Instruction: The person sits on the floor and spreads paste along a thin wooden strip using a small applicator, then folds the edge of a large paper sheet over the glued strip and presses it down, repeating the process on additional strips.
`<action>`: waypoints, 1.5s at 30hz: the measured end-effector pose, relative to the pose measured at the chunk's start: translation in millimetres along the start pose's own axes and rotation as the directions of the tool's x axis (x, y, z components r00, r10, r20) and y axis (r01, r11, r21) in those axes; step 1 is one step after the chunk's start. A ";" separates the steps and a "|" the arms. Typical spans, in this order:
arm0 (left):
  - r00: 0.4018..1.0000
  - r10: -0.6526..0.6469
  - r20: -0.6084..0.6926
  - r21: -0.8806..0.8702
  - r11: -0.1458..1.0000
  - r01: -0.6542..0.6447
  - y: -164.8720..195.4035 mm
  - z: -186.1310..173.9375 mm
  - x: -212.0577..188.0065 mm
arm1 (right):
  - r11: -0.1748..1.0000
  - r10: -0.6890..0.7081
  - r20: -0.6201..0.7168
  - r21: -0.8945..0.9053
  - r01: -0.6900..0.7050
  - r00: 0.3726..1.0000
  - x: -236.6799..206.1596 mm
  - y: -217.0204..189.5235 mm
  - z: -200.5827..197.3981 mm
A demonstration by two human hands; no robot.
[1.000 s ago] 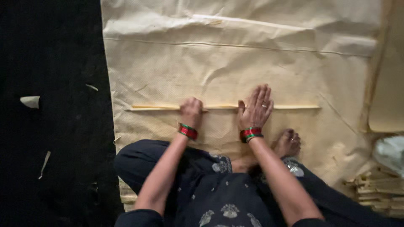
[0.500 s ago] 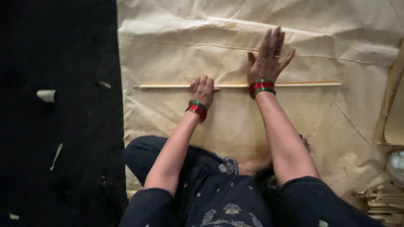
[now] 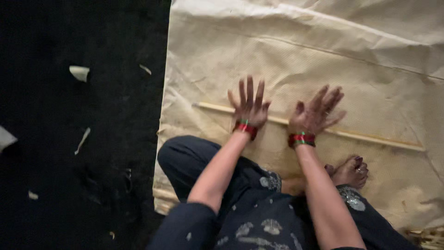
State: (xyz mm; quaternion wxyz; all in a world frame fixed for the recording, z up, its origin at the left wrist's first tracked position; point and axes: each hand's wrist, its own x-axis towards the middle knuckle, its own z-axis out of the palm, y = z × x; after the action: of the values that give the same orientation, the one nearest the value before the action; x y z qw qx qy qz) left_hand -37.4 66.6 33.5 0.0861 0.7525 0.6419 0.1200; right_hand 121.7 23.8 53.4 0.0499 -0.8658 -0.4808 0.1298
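Now my left hand and right hand lie flat, fingers spread, palms pressing the thin wooden stick against the beige sheet near its front edge, steadying it.

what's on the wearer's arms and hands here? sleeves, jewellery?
Both forearms are bare; dark sleeves end near the elbows. The left hand and right hand each have stacked red and green bangles at the wrist. Any finger ring is too blurred to tell.
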 end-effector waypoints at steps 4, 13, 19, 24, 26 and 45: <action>0.997 0.003 0.073 -0.042 0.999 0.000 9.6 -4.8 57.3 | 0.984 -0.153 0.091 -0.082 0.161 0.984 -2.4 -47.1 2.0; 0.999 -0.049 0.023 0.032 0.998 0.048 -25.6 -7.0 79.1 | 0.995 -0.089 0.108 -0.027 0.093 0.990 70.5 -86.3 -5.0; 0.993 -0.062 -0.105 0.023 0.998 0.064 -9.8 -10.0 148.1 | 0.999 -0.037 0.178 -0.032 0.044 0.983 86.1 -121.2 -46.9; 0.986 0.152 0.071 -0.188 0.973 -0.137 -10.1 -8.9 141.0 | 0.987 0.112 0.241 -0.137 -0.080 0.964 138.0 -135.8 -51.6; 0.957 0.228 -0.179 -0.305 0.912 -0.275 -13.9 -9.3 133.8 | 0.991 0.042 0.162 -0.133 -0.020 0.986 157.3 -136.2 -42.3; 0.955 0.251 0.156 -0.266 0.942 -0.204 -38.5 -0.6 -13.7 | 0.995 -0.087 0.030 -0.039 0.088 0.996 -12.6 -31.3 10.3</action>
State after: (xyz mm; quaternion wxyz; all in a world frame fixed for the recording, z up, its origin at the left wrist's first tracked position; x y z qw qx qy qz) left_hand -76.0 59.3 22.3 0.2246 0.8132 0.5193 0.1367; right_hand 86.9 29.4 52.4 0.0313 -0.8428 -0.5214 0.1299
